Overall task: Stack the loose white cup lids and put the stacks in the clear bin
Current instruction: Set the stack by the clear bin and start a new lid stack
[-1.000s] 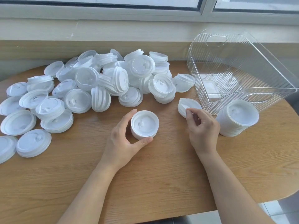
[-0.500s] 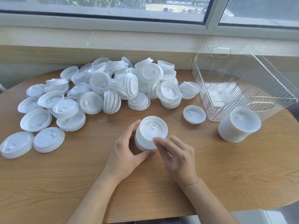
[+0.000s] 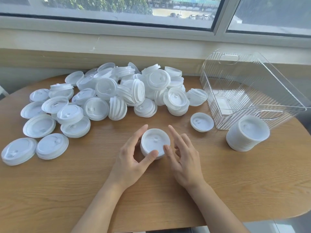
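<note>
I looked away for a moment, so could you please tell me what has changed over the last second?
The right hand left the single lid beside the clear bin and moved left to the small lid stack, which its thumb now touches. The left hand holds that stack as before. The single lid, the tall stack and the loose pile lie as before.

no readable text, no labels, no brands, no numbers on anything in view
</note>
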{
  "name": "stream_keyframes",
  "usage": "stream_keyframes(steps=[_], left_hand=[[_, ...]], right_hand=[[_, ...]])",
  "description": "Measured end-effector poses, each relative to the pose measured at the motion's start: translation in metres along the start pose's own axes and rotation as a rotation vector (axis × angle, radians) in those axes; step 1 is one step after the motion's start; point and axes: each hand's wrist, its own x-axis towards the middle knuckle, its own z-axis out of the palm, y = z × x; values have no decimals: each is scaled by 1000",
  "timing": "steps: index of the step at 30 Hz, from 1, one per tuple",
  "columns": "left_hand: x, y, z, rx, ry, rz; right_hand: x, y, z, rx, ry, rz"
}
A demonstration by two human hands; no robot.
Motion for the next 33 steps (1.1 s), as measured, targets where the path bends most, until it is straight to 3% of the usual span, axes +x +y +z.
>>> stream_keyframes(steps=[18, 21, 25, 33], left_hand=[[7, -7, 9, 152, 16, -19], [8, -8, 8, 159, 16, -31], [11, -9, 12, 174, 16, -32], [10, -13, 11, 159, 31, -53]], right_hand=[[11, 12, 3, -51, -107, 70], [15, 20, -7, -4, 23, 81], [26, 50, -31, -221, 273, 188], [38, 73, -37, -462, 240, 282]])
